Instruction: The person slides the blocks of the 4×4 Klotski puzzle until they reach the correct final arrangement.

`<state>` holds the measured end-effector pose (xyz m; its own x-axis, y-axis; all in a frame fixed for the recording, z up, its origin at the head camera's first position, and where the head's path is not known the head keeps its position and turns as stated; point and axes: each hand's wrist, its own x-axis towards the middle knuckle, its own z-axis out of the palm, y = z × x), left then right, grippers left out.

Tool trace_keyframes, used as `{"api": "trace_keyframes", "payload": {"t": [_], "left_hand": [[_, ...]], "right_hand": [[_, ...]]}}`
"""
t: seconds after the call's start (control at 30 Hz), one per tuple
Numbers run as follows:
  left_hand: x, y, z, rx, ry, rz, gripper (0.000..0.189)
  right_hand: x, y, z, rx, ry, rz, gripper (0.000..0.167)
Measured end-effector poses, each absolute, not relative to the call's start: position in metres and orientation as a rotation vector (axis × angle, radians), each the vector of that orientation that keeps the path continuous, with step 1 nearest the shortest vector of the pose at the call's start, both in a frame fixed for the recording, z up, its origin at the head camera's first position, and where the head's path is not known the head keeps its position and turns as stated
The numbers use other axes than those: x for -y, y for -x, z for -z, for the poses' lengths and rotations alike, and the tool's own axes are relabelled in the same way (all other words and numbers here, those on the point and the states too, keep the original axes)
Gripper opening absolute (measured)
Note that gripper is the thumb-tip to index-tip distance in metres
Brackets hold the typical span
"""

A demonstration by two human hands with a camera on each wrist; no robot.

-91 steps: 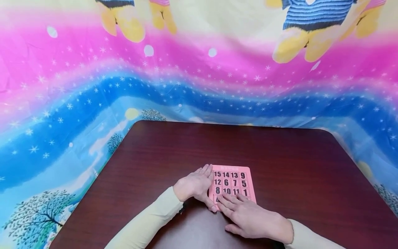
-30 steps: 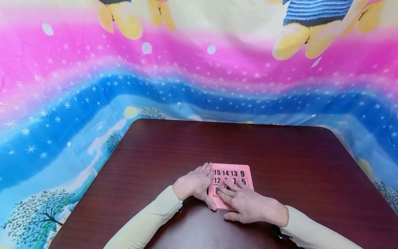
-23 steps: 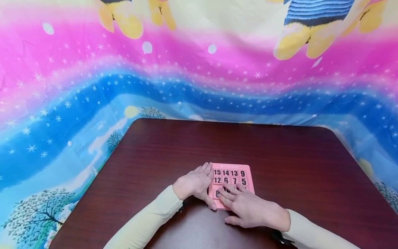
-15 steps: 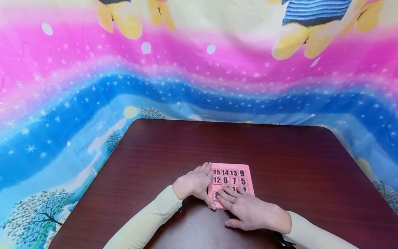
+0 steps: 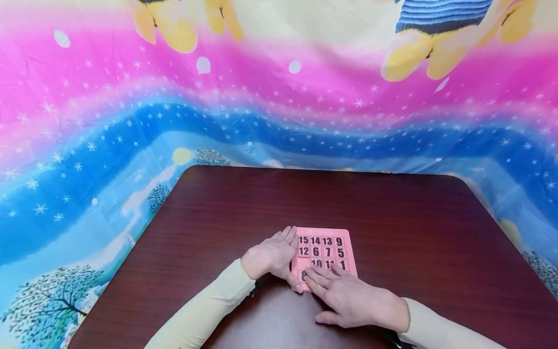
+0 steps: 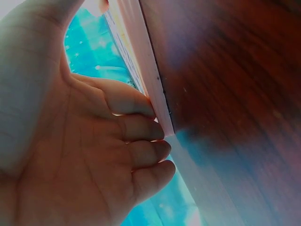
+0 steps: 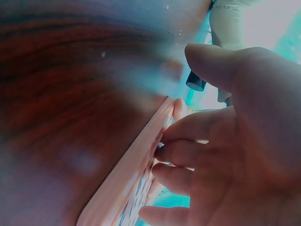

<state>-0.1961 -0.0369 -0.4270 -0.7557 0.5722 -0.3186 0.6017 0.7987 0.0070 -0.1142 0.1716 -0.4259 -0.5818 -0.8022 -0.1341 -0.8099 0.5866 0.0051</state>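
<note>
A pink number slide puzzle [image 5: 348, 235] lies flat on the table, its black-numbered tiles facing up. Along its left side rests my left hand [image 5: 272, 257], fingers extended and touching the edge, thumb near the lower left corner. My right hand [image 5: 348, 298] is over the lower part with fairly straight fingers; a fingertip touches the tile marked 8 [image 5: 303, 276] at the bottom left. Above that tile is a bare slot [image 5: 302, 263]. The rest of the bottom row is hidden by the right hand. Both wrist views show the puzzle's pink side edge [image 6: 153, 70] against the fingertips.
The dark red-brown wooden table [image 5: 244, 208] has rounded far corners. Behind and beside it hangs a printed cloth [image 5: 244, 121] in pink, blue and yellow. Pale sleeves [image 5: 205, 305] cover both forearms.
The 8 tile has slid down from the third row into the bottom row, leaving a gap where it was. The right hand has shifted slightly toward the body; the left hand stays put.
</note>
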Motion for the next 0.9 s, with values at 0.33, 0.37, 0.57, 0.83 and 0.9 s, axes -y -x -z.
{"api": "trace_keyframes", "payload": {"t": [0.33,0.37,0.57,0.83,0.9], "left_hand": [[0.036,0.195,0.425,-2.679,-0.894,0.151,0.132],[0.036,0.195,0.425,-2.678,-0.896,0.153,0.132],[0.037,0.195,0.425,-2.675,-0.905,0.156,0.132],[0.037,0.196,0.426,-2.681,-0.906,0.151,0.132],[0.037,0.196,0.426,-2.681,-0.905,0.15,0.132]], "right_hand": [[-0.167,0.139,0.421,-2.74,1.283,-0.04,0.068],[-0.166,0.14,0.421,-2.742,1.279,-0.034,0.068],[-0.167,0.143,0.428,-2.743,1.273,-0.019,0.069],[-0.167,0.154,0.433,-2.75,1.172,-0.005,0.073],[-0.168,0.154,0.432,-2.741,1.169,-0.013,0.074]]}}
